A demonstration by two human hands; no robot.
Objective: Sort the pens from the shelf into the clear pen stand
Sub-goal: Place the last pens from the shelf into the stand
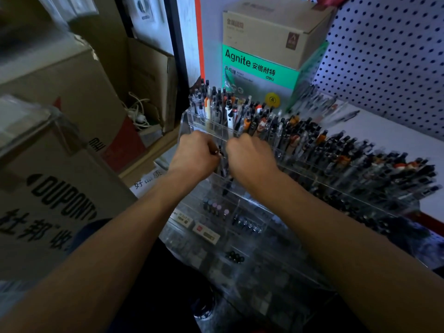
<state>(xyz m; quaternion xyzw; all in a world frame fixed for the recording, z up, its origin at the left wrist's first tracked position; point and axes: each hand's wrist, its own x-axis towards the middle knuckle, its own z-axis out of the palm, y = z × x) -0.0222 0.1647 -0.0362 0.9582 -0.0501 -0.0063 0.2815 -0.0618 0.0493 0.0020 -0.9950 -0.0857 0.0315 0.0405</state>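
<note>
Well along: clear pen stand [185,121] mostly packed, both left hand [195,153] and right hand [249,153] curled around dark pens [223,164] over a middle-tier slot, loose pens [322,104] left on shelf [384,135].

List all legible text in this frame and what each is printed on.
"Agnite 安格耐特" and "deli": green box behind the pen stand.
"DUPONT" and "杜邦": cardboard carton at left.
"好" plus blurred characters: white sheet below the left hand.
Brown box on top: print too blurred.
Small white labels in the stand: too small.
</note>
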